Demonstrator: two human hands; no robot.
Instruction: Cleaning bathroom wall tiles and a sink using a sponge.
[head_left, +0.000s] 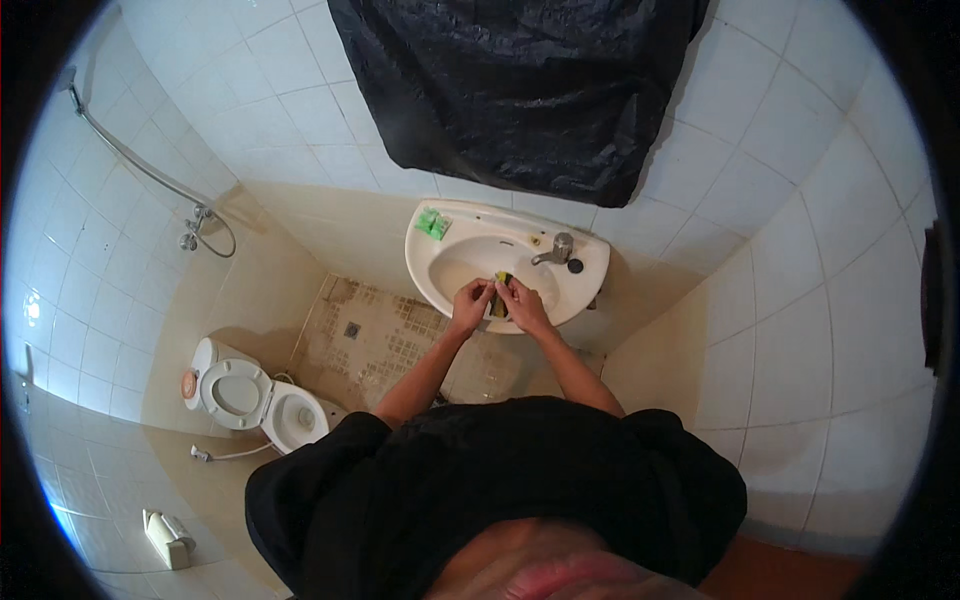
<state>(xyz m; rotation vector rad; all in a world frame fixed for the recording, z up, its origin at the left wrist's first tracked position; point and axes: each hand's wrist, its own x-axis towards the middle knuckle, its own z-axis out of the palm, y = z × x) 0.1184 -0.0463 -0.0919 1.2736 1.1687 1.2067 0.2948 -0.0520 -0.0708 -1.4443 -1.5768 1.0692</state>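
Note:
Both hands meet over the front of a white washbasin (592, 304). Between their fingertips is a small dark and yellow-green packet (498, 306), too small to identify further. My left hand (470, 304) pinches it from the left, and my right hand (523, 304) grips its upper right part. On the basin's back left corner lies a green and clear plastic packet (433, 223). A metal tap (556, 249) stands at the back right, with a round black stopper (575, 266) beside it. A small yellowish item (535, 240) rests left of the tap.
A black plastic sheet (517, 97) hangs on the tiled wall above the basin. To the left are a toilet (292, 420) with its lid raised, a hand spray (201, 454), a shower hose (142, 163) and a floor drain (352, 330).

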